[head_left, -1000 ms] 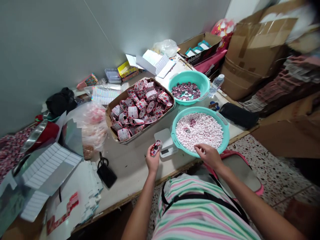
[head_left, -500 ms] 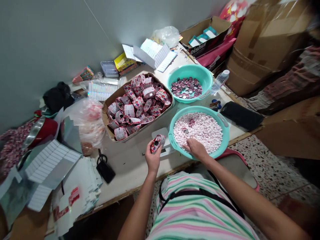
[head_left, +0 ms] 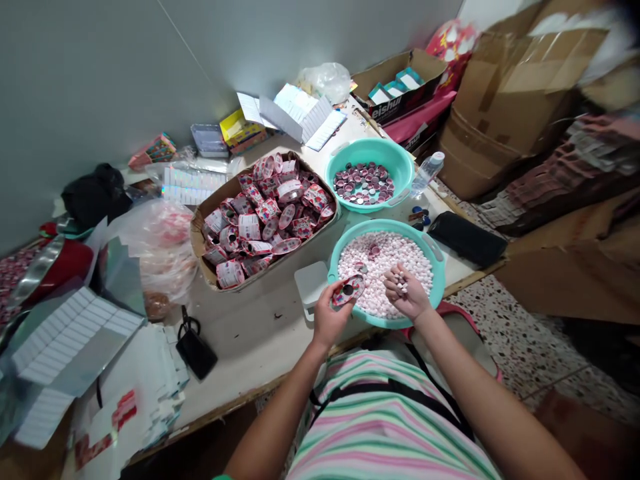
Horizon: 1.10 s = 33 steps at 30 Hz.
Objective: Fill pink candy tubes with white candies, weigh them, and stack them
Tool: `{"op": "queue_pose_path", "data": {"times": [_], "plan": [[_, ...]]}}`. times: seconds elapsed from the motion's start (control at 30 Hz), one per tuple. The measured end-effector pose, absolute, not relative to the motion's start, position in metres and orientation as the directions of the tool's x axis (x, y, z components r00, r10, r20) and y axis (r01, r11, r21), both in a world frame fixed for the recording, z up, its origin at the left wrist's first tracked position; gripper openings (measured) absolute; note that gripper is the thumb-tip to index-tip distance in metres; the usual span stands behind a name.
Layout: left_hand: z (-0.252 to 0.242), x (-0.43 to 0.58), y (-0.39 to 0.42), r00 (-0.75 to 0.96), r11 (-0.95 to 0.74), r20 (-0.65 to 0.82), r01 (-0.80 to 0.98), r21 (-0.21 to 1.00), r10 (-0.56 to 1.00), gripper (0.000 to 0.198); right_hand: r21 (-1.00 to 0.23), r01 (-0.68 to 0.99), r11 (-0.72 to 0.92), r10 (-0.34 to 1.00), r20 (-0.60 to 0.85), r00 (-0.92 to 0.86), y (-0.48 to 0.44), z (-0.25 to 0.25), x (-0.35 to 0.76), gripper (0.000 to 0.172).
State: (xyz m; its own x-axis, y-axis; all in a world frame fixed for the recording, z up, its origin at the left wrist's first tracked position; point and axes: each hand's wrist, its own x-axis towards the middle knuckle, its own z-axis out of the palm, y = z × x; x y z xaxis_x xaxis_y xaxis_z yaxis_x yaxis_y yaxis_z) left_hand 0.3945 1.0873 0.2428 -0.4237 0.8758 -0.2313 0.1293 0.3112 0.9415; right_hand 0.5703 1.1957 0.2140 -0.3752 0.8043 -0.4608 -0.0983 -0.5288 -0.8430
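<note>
My left hand point(head_left: 327, 320) grips a small red-and-pink printed container point(head_left: 348, 291), its open mouth turned toward my right hand. Cupped palm up over the near teal basin point(head_left: 436, 255), my right hand point(head_left: 406, 293) holds a small heap of white and pink candies point(head_left: 401, 283). That basin is full of the same candies point(head_left: 385, 257). The two hands are close together above the basin's near rim. Behind them a cardboard box point(head_left: 200, 230) is piled with several of the printed containers point(head_left: 265, 210), and a second teal basin point(head_left: 400, 157) holds dark red caps point(head_left: 364, 185).
A white scale point(head_left: 310, 283) sits by the near basin. Black scissors point(head_left: 193, 343), stacked white cartons point(head_left: 70, 340) and a plastic bag point(head_left: 163, 250) lie left. A black pouch point(head_left: 465, 239) and clear bottle point(head_left: 427, 172) are right. Large cardboard boxes point(head_left: 505, 107) stand on the speckled floor.
My right hand scooped candies from the near basin and lifted, turning palm up. My left hand carried the container rightward over the basin's rim toward it.
</note>
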Motion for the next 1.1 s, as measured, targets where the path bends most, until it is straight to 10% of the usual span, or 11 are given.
{"op": "queue_pose_path", "data": {"times": [0.23, 0.6, 1.1], "plan": [[0.255, 0.412, 1.101, -0.126, 0.146, -0.095, 0.498, 0.855, 0.988, 0.044, -0.448, -0.625, -0.639, 0.747, -0.556, -0.364, 1.198, 0.246, 0.572, 0.020], [0.260, 0.430, 1.107, 0.059, 0.017, -0.082, 0.707, 0.707, 0.995, 0.050, -0.643, -0.608, -0.466, 0.795, -0.606, 0.032, 1.177, 0.257, 0.543, 0.035], [0.253, 0.437, 1.107, -0.186, 0.202, -0.122, 0.505, 0.840, 0.975, 0.038, -0.773, -0.458, -0.438, 0.871, -0.492, -0.003, 1.166, 0.271, 0.533, 0.051]]}}
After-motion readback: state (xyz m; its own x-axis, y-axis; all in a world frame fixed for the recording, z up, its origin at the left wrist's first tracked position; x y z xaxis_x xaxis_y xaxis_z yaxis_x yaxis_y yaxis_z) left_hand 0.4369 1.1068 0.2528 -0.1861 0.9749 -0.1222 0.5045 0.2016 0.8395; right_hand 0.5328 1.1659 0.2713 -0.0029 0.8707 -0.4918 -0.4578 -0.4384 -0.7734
